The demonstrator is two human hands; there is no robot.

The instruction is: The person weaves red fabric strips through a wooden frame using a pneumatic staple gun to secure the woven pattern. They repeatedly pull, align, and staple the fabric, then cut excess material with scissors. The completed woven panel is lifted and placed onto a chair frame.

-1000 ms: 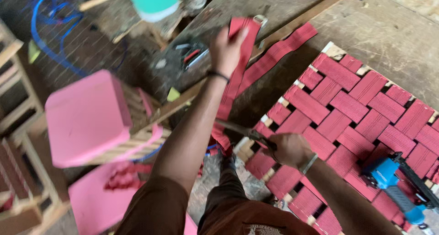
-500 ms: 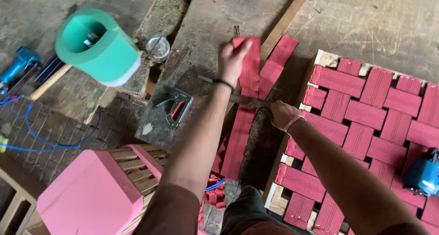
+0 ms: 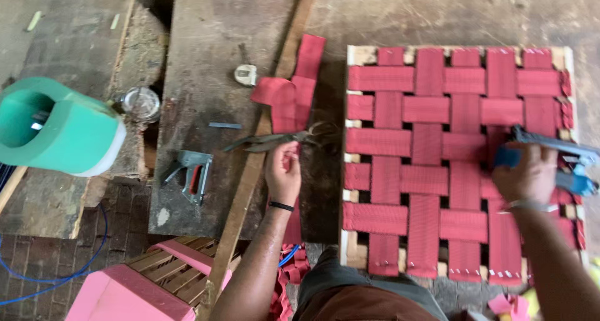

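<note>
Gripping a blue stapler (image 3: 565, 165) with closed fingers, the right hand (image 3: 528, 177) rests on the woven red webbing (image 3: 431, 152) of the wooden frame (image 3: 350, 55), near its right edge. The left hand (image 3: 284, 171) lies beside the scissors (image 3: 275, 141); its fingers are curled, but I cannot tell if they hold anything. A loose strap (image 3: 294, 93) lies left of the frame. The step looks like fastening strap ends; next, the stapler must sit flat on a strap end over the wood.
</note>
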